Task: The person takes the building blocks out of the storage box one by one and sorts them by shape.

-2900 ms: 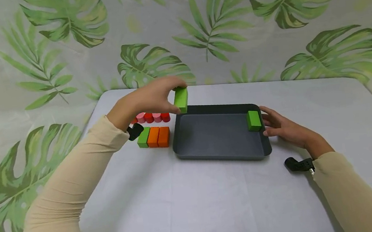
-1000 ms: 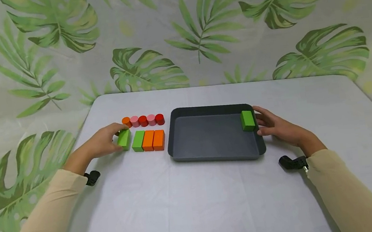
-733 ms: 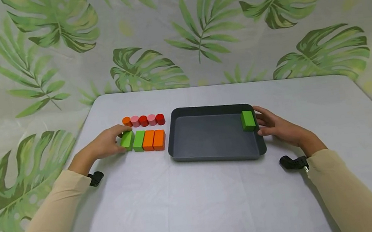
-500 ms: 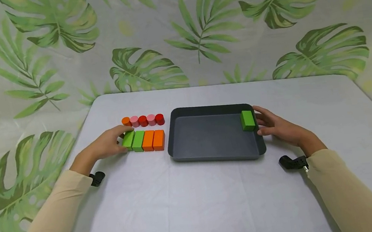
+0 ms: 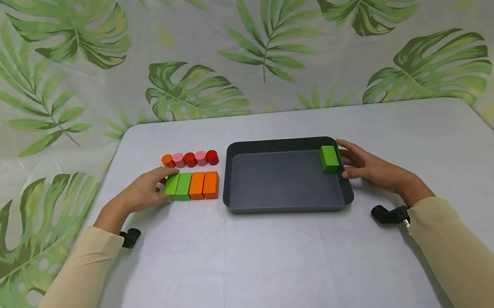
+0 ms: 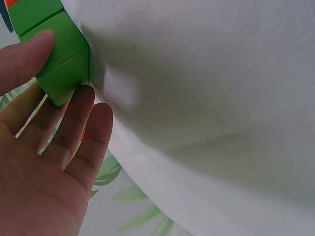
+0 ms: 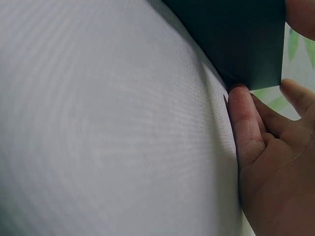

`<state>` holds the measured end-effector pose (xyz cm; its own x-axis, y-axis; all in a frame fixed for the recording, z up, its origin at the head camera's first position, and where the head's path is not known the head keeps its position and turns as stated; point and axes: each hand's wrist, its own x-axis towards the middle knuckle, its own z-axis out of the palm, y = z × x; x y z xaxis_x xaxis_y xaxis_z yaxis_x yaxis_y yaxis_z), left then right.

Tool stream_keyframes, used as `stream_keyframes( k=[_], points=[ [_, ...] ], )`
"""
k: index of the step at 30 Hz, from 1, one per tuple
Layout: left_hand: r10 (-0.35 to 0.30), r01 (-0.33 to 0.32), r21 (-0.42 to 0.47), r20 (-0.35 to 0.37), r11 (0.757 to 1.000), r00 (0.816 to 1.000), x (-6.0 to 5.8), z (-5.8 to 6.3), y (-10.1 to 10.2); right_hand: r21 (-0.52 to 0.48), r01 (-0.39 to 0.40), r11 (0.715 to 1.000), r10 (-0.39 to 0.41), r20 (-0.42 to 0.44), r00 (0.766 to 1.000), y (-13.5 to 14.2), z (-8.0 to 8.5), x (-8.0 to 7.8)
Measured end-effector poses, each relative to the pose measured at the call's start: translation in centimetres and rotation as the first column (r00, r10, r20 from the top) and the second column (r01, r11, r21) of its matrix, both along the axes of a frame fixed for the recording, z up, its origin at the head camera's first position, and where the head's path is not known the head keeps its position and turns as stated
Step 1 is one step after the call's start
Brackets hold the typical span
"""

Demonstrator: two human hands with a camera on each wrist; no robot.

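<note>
At the left end of a row of blocks, my left hand (image 5: 144, 191) pinches a green block (image 6: 64, 73) between thumb and fingers. That block lies flush against a second green block (image 5: 183, 186), followed by two orange blocks (image 5: 197, 186). My right hand (image 5: 374, 169) rests its fingertips along the outer right wall of a dark grey baking tray (image 5: 288, 208); in the right wrist view its fingers (image 7: 243, 123) meet the tray wall (image 7: 241, 44) low by the cloth. Inside the tray, near that right wall, stands another green block (image 5: 329, 158).
Behind the block row stands a line of short cylinders (image 5: 189, 159) in orange, pink and red. The white-covered table (image 5: 270, 264) ends at a leaf-printed backdrop (image 5: 194, 27). A gap separates the orange blocks from the tray's left rim.
My left hand has brought the green block from above the tray's left corner down to the row's left end, then slid it right against its neighbour. The right hand stays at the tray.
</note>
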<state>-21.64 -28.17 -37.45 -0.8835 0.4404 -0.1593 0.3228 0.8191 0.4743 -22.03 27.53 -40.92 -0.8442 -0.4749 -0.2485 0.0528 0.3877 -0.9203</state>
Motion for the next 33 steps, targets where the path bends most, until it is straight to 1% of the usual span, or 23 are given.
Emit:
stream_keyframes(
  k=[10, 15, 17, 20, 24, 29, 32, 33],
  points=[
    [-0.003, 0.003, 0.001, 0.002, 1.000, 1.000, 0.0, 0.0, 0.2, 0.002, 0.002, 1.000, -0.002, -0.003, 1.000, 0.0, 0.0, 0.0],
    [-0.012, 0.011, -0.004, -0.016, 1.000, 1.000, 0.1, 0.0, 0.2, -0.003, 0.000, 1.000, 0.000, 0.000, 1.000, 0.1, 0.0, 0.0],
    [-0.011, 0.011, -0.001, -0.033, 1.000, 0.999, 0.2, 0.3, 0.2, -0.004, -0.002, 1.000, 0.002, 0.001, 1.000, 0.0, 0.0, 0.0],
    [-0.009, 0.010, 0.017, -0.064, 1.000, 0.998, 0.5, 1.4, 0.2, -0.001, -0.008, 1.000, 0.008, 0.000, 1.000, 0.0, 0.0, -0.1],
    [-0.029, 0.034, 0.038, -0.133, 0.999, 0.991, 0.6, 3.7, 0.7, 0.013, -0.006, 1.000, 0.006, -0.002, 1.000, 0.1, 0.1, -0.1],
    [-0.079, 0.079, -0.010, -0.232, 0.997, 0.970, 0.5, 6.6, 2.4, 0.012, -0.002, 1.000, 0.002, 0.002, 1.000, 0.2, 0.0, -0.2],
    [-0.103, 0.096, -0.038, -0.265, 0.995, 0.959, 0.3, 7.8, 3.5, 0.008, -0.001, 1.000, 0.001, 0.003, 1.000, 0.1, 0.0, -0.2],
    [-0.108, 0.101, -0.041, -0.267, 0.994, 0.958, 0.3, 8.0, 3.9, 0.008, -0.002, 1.000, 0.002, 0.003, 1.000, 0.1, 0.0, -0.2]
  ],
)
